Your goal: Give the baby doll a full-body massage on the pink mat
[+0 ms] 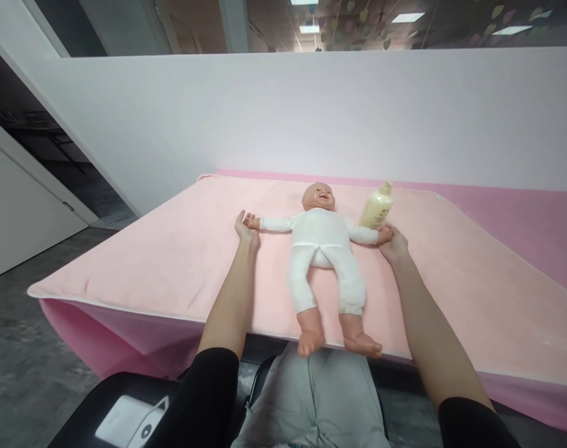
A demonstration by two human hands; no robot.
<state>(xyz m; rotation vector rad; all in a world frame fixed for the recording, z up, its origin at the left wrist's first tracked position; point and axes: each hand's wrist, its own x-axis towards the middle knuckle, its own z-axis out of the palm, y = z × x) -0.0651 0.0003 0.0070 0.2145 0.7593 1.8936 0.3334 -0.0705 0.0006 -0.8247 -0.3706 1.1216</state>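
A baby doll [321, 231] in a white suit lies on its back on a pale pink padded sheet [162, 249], its arms stretched out sideways and its feet at the near edge. At the doll's hand on the left side of the view, my left hand [246, 228] is closed around the small fingers. On the other side my right hand [395, 242] grips the doll's other hand between thumb and fingers. A pale yellow bottle [377, 205] lies tilted just beyond my right hand, close to the doll's arm.
A white wall [283, 118] rises behind the table, with a window strip above it. Pink cloth [521, 230] shows beyond the sheet at the right. On a black chair [115, 386] at lower left rests a white device [129, 420] with a cable.
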